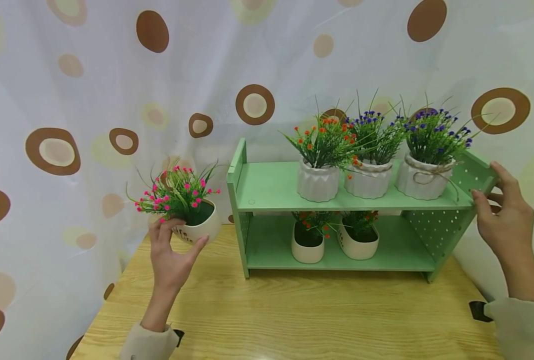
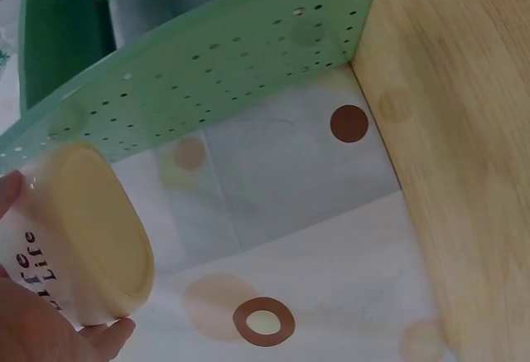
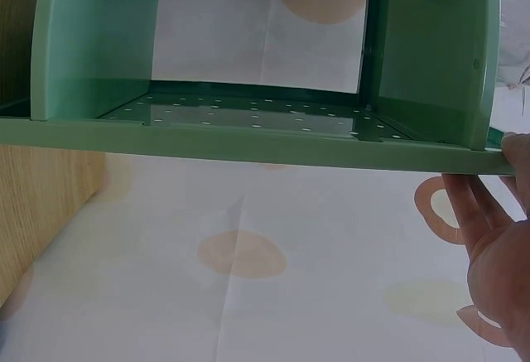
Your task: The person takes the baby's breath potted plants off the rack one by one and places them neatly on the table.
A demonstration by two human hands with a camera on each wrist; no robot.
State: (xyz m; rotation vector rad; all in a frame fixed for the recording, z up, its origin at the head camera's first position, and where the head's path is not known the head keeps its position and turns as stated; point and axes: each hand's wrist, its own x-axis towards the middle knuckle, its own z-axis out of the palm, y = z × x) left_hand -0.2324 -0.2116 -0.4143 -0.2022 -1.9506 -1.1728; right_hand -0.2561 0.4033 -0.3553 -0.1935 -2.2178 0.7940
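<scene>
My left hand [image 1: 171, 260] grips a cream flower pot [image 1: 206, 226] with dark lettering, thumb on one side and fingers on the other. Pink flowers [image 1: 177, 192] and thin green blades rise from it. The pot is held tilted, left of the green two-tier shelf [image 1: 271, 187]; its pale base shows in the left wrist view. On the far side, my right hand [image 1: 510, 215] holds the shelf's right side panel near the top, thumb inside and fingers outside. In the right wrist view, those fingers [image 3: 474, 213] lie against the panel's outer face.
On the upper tier stand three white ribbed pots, one with orange flowers [image 1: 318, 180] and two with purple flowers [image 1: 424, 180]. Two cream pots [image 1: 309, 250] with red-orange flowers sit on the lower tier. The shelf stands on a wooden table [image 1: 321, 310] before a patterned curtain [image 1: 285, 45].
</scene>
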